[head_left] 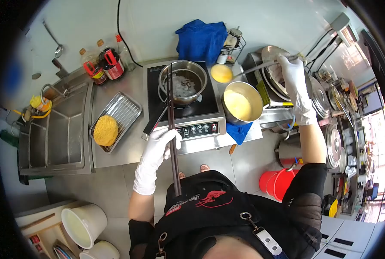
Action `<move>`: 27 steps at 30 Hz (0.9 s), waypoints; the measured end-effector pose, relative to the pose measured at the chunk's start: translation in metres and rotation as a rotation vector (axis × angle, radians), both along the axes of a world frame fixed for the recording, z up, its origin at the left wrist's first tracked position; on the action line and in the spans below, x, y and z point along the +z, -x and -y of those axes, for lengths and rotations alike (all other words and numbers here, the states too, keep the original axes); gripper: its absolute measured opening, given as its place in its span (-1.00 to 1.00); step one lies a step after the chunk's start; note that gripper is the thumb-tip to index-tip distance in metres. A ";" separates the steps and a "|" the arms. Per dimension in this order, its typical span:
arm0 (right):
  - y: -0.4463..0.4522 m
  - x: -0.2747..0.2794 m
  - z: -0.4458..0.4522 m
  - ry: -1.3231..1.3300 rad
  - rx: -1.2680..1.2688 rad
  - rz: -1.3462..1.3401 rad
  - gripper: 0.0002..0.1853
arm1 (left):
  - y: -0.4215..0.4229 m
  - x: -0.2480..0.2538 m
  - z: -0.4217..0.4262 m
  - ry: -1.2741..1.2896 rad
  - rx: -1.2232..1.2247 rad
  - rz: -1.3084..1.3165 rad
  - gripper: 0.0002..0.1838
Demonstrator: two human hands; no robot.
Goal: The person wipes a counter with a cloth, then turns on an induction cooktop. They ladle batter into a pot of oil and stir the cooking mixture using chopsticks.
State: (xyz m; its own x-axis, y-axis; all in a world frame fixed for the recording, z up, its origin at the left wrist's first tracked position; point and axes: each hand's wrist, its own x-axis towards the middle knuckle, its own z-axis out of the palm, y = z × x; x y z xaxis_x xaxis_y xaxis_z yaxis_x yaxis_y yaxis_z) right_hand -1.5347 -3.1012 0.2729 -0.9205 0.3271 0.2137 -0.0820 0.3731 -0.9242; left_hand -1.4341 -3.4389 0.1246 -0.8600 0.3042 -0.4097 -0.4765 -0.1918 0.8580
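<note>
My left hand, in a white glove, is closed around a pair of long dark chopsticks. Their far ends reach over a steel pot of bubbling clear liquid on an induction cooker. A black handle slants from the pot's near side toward that hand; whether the fingers touch it I cannot tell. My right hand, also gloved, grips the handle of a ladle whose bowl is full of yellow liquid. Just below the ladle stands a deep steel pot of the same yellow liquid.
A wire-racked tray left of the cooker carries a round golden patty. Sauce bottles and a sink lie farther left. Behind the cooker is a blue cloth. A red bucket stands on the floor at right.
</note>
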 end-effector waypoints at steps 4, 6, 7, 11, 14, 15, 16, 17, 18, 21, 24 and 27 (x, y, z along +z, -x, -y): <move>0.034 -0.009 0.022 0.073 0.107 -0.011 -0.80 | -0.006 0.000 0.005 -0.026 0.018 -0.027 -0.77; 0.040 -0.013 0.041 0.118 0.124 -0.035 -0.83 | -0.009 0.003 0.006 -0.034 0.027 -0.043 -0.76; 0.043 -0.016 0.049 0.118 0.135 -0.033 -0.83 | -0.011 0.003 0.006 -0.033 0.037 -0.043 -0.76; 0.054 -0.030 0.071 0.162 0.175 -0.056 -0.84 | -0.015 0.004 0.008 -0.057 0.062 -0.028 -0.75; 0.052 -0.033 0.085 0.231 0.223 -0.055 -0.85 | -0.019 0.005 0.012 -0.060 0.084 -0.008 -0.76; 0.052 -0.035 0.088 0.231 0.228 -0.053 -0.85 | -0.020 0.005 0.013 -0.065 0.089 0.001 -0.76; 0.052 -0.038 0.091 0.210 0.224 -0.063 -0.85 | -0.021 0.004 0.015 -0.066 0.094 0.002 -0.76; 0.052 -0.040 0.093 0.190 0.219 -0.074 -0.84 | -0.022 0.003 0.017 -0.069 0.092 -0.002 -0.76; 0.050 -0.041 0.094 0.190 0.221 -0.073 -0.84 | -0.023 0.002 0.018 -0.072 0.089 -0.005 -0.76; 0.047 -0.045 0.097 0.190 0.235 -0.122 -0.84 | -0.023 0.005 0.021 -0.082 0.089 -0.002 -0.76; 0.045 -0.048 0.098 0.185 0.222 -0.132 -0.84 | -0.024 0.005 0.023 -0.076 0.091 -0.014 -0.75; 0.042 -0.049 0.099 0.198 0.209 -0.146 -0.83 | -0.024 0.003 0.023 -0.069 0.074 -0.045 -0.77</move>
